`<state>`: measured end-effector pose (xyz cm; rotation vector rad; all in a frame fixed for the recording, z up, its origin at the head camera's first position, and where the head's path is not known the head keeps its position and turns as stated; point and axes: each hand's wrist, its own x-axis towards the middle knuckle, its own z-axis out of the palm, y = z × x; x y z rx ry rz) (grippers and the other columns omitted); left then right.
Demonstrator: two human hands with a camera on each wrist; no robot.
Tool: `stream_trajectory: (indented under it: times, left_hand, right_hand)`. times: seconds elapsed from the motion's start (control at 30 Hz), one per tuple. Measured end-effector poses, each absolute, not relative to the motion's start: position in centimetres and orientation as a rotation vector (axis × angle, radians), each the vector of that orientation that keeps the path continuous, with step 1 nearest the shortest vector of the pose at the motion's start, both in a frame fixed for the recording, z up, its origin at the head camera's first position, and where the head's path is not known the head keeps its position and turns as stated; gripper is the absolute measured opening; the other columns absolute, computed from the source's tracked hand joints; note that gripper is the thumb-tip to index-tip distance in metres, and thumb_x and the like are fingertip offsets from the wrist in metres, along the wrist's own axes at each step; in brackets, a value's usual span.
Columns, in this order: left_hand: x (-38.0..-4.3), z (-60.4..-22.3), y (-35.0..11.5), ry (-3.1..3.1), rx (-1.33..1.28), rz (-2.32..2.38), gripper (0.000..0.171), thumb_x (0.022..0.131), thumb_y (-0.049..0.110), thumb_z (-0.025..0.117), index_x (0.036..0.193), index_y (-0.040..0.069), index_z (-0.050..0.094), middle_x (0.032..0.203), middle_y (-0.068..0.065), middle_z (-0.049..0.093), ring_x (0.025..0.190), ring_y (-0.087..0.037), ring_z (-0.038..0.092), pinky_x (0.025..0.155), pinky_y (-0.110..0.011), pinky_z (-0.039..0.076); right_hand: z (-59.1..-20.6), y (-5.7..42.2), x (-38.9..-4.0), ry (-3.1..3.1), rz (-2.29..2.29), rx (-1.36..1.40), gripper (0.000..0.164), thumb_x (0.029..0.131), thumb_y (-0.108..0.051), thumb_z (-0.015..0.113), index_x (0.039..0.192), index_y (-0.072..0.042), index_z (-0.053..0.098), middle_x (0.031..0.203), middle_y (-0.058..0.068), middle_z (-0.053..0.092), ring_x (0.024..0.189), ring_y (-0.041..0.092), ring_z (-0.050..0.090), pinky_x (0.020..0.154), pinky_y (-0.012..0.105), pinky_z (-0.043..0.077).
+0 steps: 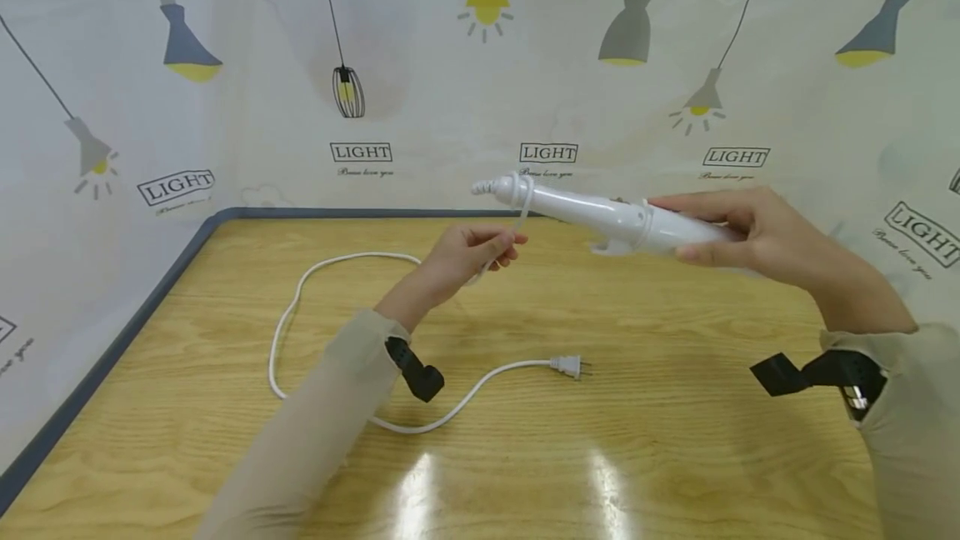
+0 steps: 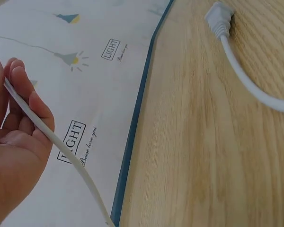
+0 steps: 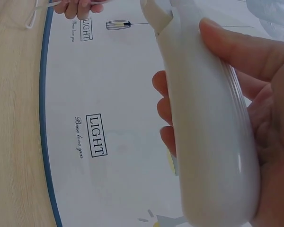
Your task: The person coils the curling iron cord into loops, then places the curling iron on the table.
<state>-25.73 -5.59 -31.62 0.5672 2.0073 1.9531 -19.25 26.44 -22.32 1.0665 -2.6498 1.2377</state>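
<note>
My right hand grips the thick rounded end of a long white corded appliance, raised above the table. The fingers wrap one side of its smooth body in the right wrist view, the thumb on the other. A small lever-like part juts from its middle. Its narrow end points left, with a ribbed cord sleeve at the tip and a turn of cord looped round it. My left hand pinches the white cord just below that end. From there the cord runs down in a wide curve to a two-prong plug.
A wood-grain table lies under both hands, with a dark blue edging along the left and back. Behind it stands a white backdrop printed with lamps and the word LIGHT. Each wrist wears a black strap.
</note>
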Motion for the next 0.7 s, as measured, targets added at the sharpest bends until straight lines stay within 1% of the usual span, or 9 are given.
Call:
stream_trajectory:
  times: [0.07,0.2,0.3,0.37,0.43,0.47,0.5,0.6,0.7]
  left_hand:
    - [-25.9,-31.5,-6.0,2.022,0.584,1.914,0.027,0.096,0.014,0.052,0.108,-0.006,0.064,0.083,-0.002,0.063,0.074,-0.014,0.054,0.068,-0.024,0.045]
    - [-26.2,-31.3,-6.8,2.083,0.644,1.848,0.023,0.095,0.014,0.055,0.103,-0.004,0.066,0.083,-0.002,0.063,0.073,-0.012,0.053,0.062,-0.025,0.039]
    - [-26.5,-31.1,-7.3,2.083,0.719,1.820,0.021,0.094,0.012,0.056,0.104,-0.004,0.065,0.085,-0.003,0.063,0.075,-0.014,0.056,0.065,-0.026,0.044]
    - [-26.7,-31.1,-7.5,2.070,0.766,1.798,0.021,0.094,0.010,0.056,0.105,-0.006,0.064,0.086,-0.005,0.063,0.079,-0.015,0.058,0.073,-0.030,0.048]
    - [-26.8,-31.0,-7.7,2.083,0.799,1.772,0.020,0.094,0.008,0.056,0.104,-0.007,0.062,0.086,-0.006,0.063,0.080,-0.017,0.058,0.080,-0.035,0.049]
    - [-26.9,-31.0,-7.8,2.105,0.817,1.749,0.019,0.094,0.008,0.056,0.103,-0.008,0.062,0.085,-0.006,0.062,0.079,-0.018,0.058,0.079,-0.036,0.049]
    - [-27.0,-31.0,-7.9,2.125,0.834,1.727,0.018,0.094,0.007,0.056,0.102,-0.008,0.061,0.083,-0.006,0.062,0.078,-0.018,0.057,0.078,-0.036,0.048]
    - [-27.4,-30.9,-8.1,2.164,0.877,1.669,0.013,0.092,0.001,0.055,0.098,-0.008,0.062,0.079,-0.005,0.061,0.074,-0.018,0.055,0.073,-0.034,0.048]
    - [-27.7,-30.7,-8.2,2.138,0.937,1.621,0.012,0.091,-0.001,0.056,0.095,-0.008,0.064,0.081,-0.004,0.063,0.074,-0.018,0.056,0.070,-0.032,0.048]
  right_hand:
    - [-22.4,26.6,-19.1,-2.649,1.257,1.104,0.052,0.081,0.008,0.065,0.130,-0.006,0.054,0.114,-0.005,0.061,0.077,0.016,0.054,0.062,0.023,0.048]
    - [-22.4,26.9,-19.0,-2.638,1.289,1.177,0.053,0.081,0.010,0.064,0.130,-0.005,0.055,0.120,-0.004,0.061,0.078,0.016,0.054,0.063,0.024,0.048]
    - [-22.5,27.0,-19.0,-2.634,1.324,1.232,0.053,0.080,0.012,0.063,0.130,-0.006,0.055,0.125,-0.004,0.058,0.079,0.015,0.056,0.063,0.024,0.048]
    - [-22.5,27.2,-19.0,-2.622,1.363,1.270,0.054,0.080,0.013,0.063,0.130,-0.006,0.055,0.126,-0.004,0.058,0.080,0.014,0.057,0.064,0.023,0.048]
    - [-22.6,27.2,-19.1,-2.604,1.405,1.320,0.054,0.079,0.015,0.062,0.129,-0.004,0.055,0.123,-0.002,0.060,0.079,0.014,0.058,0.064,0.023,0.049]
    - [-22.6,27.3,-19.1,-2.597,1.425,1.348,0.055,0.078,0.016,0.061,0.129,-0.003,0.055,0.120,-0.001,0.061,0.079,0.014,0.058,0.064,0.024,0.049]
    - [-22.6,27.2,-19.2,-2.585,1.448,1.386,0.055,0.078,0.017,0.061,0.129,-0.001,0.054,0.118,0.001,0.062,0.079,0.015,0.058,0.064,0.024,0.049]
    - [-22.5,27.2,-19.1,-2.585,1.452,1.462,0.055,0.077,0.016,0.062,0.129,-0.001,0.054,0.111,0.003,0.065,0.076,0.015,0.057,0.062,0.025,0.048]
    - [-22.3,27.1,-18.8,-2.640,1.419,1.483,0.057,0.078,0.014,0.064,0.131,-0.004,0.053,0.109,0.004,0.065,0.076,0.016,0.058,0.061,0.027,0.049]
